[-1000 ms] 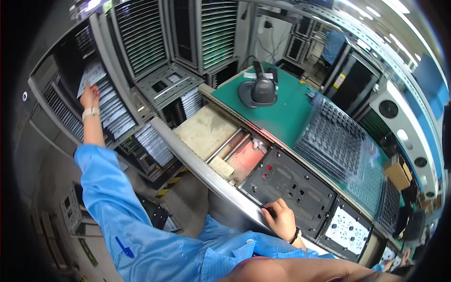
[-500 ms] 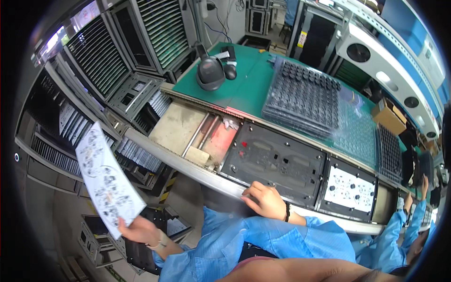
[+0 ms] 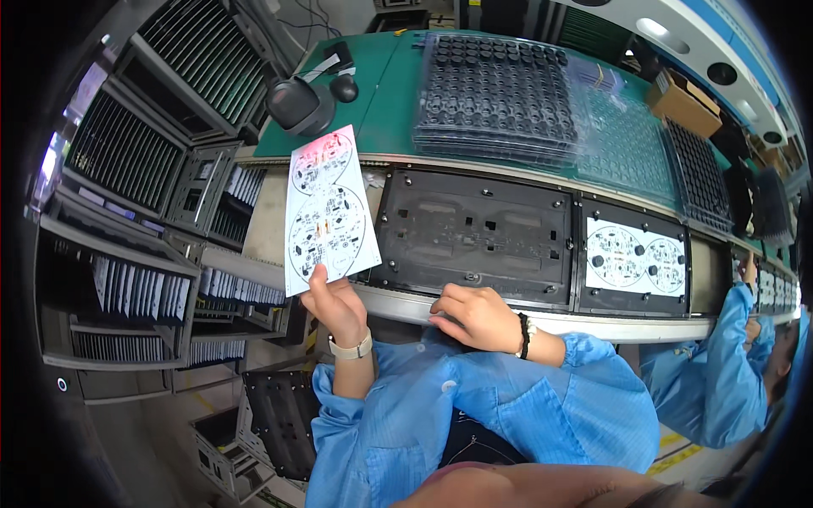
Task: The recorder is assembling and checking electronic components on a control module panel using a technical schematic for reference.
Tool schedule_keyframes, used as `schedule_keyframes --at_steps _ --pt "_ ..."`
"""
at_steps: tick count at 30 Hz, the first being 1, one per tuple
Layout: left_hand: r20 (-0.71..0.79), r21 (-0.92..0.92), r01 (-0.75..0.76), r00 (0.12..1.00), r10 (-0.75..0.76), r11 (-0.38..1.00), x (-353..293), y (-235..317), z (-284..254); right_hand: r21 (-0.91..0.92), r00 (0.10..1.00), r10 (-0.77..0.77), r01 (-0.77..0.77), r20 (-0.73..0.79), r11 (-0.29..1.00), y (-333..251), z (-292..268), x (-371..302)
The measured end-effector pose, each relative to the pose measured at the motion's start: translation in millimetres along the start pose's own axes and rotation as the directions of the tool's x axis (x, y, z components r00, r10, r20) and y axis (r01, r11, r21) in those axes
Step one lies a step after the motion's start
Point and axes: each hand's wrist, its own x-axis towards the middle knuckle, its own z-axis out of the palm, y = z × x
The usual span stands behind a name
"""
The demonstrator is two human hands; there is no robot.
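Note:
My left hand [image 3: 336, 310] pinches the lower edge of a white circuit board [image 3: 326, 212] between thumb and fingers. The board is held up over the left end of the rail, tall side upright, with dark round printed patterns. A red glow falls on its top end, just below a black barcode scanner [image 3: 298, 106]. My right hand [image 3: 478, 317] rests on the metal front rail [image 3: 398, 305], fingers loosely bent, thumb apart, holding nothing. Beyond it lies a black fixture plate [image 3: 474, 237] without a board. A second fixture to its right carries another white circuit board [image 3: 635, 258] with black round parts.
Stacked clear trays [image 3: 500, 102] of black round parts stand on the green bench [image 3: 385, 127], a cardboard box [image 3: 684, 102] farther right. Racks of boards [image 3: 140, 288] fill the left side. A co-worker's blue sleeve [image 3: 720, 364] reaches to the line at right.
My left hand has brought the circuit board from the rack side rightward and up to the scanner, where red light now strikes it. My right hand stays at the rail; the view has turned left.

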Motion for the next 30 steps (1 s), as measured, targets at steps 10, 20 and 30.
schedule_keyframes --at_steps 10,20,30 --pt "-0.042 -0.025 -0.006 0.999 0.005 1.0 -19 9 8 0.003 1.0 0.014 -0.014 0.009 1.0 5 3 1" --pt "-0.092 -0.02 0.02 0.995 -0.022 1.0 -29 15 3 -0.024 0.999 0.012 -0.011 0.032 1.0 6 7 5" --pt "-0.101 -0.037 0.029 0.994 -0.033 0.999 -26 19 0 -0.032 1.0 -0.003 0.003 0.002 0.999 5 10 6"
